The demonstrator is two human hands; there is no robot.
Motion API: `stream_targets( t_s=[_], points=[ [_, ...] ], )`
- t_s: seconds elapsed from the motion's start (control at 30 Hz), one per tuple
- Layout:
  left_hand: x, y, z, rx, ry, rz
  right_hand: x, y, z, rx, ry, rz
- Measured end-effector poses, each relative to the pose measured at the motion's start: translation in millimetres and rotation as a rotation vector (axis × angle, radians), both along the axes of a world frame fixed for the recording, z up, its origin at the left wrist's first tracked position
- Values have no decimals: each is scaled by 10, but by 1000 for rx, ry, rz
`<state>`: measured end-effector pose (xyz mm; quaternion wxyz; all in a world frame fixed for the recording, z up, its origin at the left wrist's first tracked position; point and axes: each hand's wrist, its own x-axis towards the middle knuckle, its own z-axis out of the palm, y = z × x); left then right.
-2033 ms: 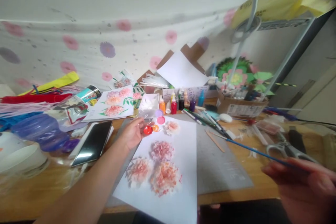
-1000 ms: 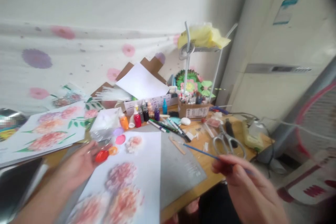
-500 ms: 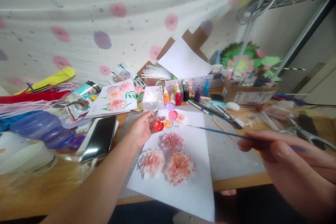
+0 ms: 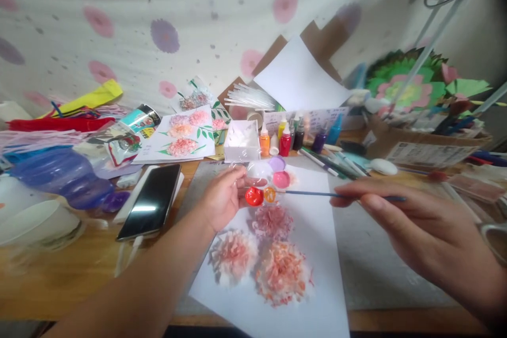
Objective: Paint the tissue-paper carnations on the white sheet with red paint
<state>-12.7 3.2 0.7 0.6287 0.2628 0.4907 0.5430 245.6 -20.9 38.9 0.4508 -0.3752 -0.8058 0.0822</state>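
**Operator:** Two hands are on my feed, over a cluttered wooden surface (image 4: 59, 280). The biggest thing under them is a white paper sheet (image 4: 317, 253) with three ruffled, pink-and-orange paper blooms; the nearest, bloom (image 4: 282, 273), looks soft and fringed.

**Colleague:** What is each hand doing?

**Operator:** The left hand (image 4: 224, 195) has its fingers closed on the edge of a clear plastic palette (image 4: 257, 174), a thin blister tray with small round wells: red paint (image 4: 254, 196), orange, pink (image 4: 281, 179) and lilac. It sits at the top edge of the sheet. The right hand (image 4: 412, 222) pinches a thin blue brush (image 4: 336, 195) between thumb and fingertips.

**Colleague:** How does the brush lie?

**Operator:** Its long axis runs almost level, right to left, with the tip just beside the orange and pink wells. So the paints lie to the left of the right hand, close to the tip, while the left hand is already touching the tray.

**Colleague:** Anything else?

**Operator:** A dark glossy phone (image 4: 152, 202) lies left of the sheet, and a row of small dye bottles (image 4: 285, 140) stands behind the palette.
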Motion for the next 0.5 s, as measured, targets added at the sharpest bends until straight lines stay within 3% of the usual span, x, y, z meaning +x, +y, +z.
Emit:
stream_targets(
  t_s=[0.17,0.33,0.5],
  points=[
    [20,-18,-3,5,-9,-59,19,29,-97,39,-48,71],
    [8,-28,-15,20,-18,-72,21,-1,-67,16,-119,137],
    [-11,-21,-17,27,-23,-65,115,-16,-105,-4,-48,91]
  ],
)
